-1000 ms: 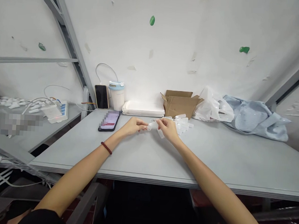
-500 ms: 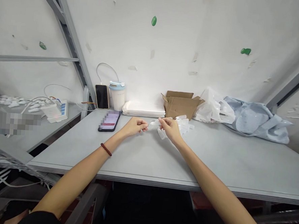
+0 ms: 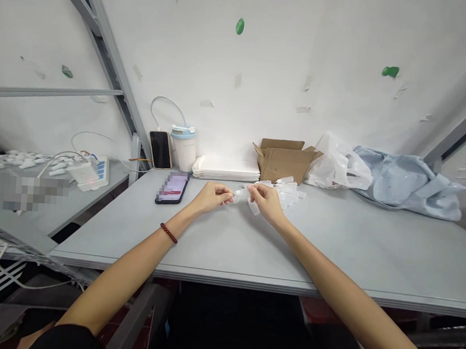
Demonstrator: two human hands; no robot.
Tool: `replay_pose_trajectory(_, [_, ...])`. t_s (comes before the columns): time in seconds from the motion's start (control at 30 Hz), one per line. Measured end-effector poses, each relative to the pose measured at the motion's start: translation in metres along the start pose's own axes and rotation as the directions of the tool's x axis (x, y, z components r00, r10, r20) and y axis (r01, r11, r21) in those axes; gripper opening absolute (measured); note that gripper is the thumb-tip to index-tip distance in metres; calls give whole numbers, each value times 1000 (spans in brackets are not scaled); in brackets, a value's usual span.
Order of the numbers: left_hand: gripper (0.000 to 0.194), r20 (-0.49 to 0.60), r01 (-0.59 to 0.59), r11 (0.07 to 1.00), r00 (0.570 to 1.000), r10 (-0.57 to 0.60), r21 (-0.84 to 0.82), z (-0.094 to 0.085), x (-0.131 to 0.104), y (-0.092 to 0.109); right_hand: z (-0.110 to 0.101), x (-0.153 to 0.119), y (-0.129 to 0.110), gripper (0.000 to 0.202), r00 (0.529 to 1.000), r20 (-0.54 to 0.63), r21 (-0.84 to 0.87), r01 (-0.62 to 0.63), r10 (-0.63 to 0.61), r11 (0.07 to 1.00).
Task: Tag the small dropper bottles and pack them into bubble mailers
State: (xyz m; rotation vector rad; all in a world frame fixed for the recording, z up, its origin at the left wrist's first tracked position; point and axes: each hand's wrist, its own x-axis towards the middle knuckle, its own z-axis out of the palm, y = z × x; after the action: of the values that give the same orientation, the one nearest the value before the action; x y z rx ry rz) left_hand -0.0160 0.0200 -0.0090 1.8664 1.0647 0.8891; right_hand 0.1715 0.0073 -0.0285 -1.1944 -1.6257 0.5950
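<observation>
Above the middle of the grey table, my left hand (image 3: pixel 216 196) and my right hand (image 3: pixel 266 200) face each other, fingertips a short gap apart. Between them is a small translucent white plastic piece (image 3: pixel 241 193). The thumb and forefinger of my right hand pinch its broader end. My left fingertips are closed at its thin, curved end; the exact detail there is too small to make out. Several similar translucent plastic pieces (image 3: pixel 288 192) lie in a loose pile just behind and beside my right hand, partly hidden by it. One piece (image 3: pixel 253 206) lies below the right fingers.
Along the wall stand a propped phone (image 3: pixel 161 150), a lidded cup (image 3: pixel 184 150), a stack of white envelopes or sheets (image 3: pixel 227 169), an open cardboard box (image 3: pixel 284 164), a white plastic bag (image 3: pixel 338 165) and a light blue bag (image 3: pixel 408 180). Another phone (image 3: pixel 172 188) lies left of my hands.
The view has shifted slightly. Both hands keep their pinch in nearly the same place, and the plastic piece between them has turned a little.
</observation>
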Motion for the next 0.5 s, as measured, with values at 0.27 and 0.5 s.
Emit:
replay_pose_trajectory(0.27, [17,61,44,998,997,-42,-34,0,3,-3,-2,2,-1,41,999,21,6,-25,24,1000])
replay_pose_trajectory(0.5, [28,93,81,988,993,-69,-133,-12,6,-4,-7,6,-5,39,1000,7,76,-27,26,997])
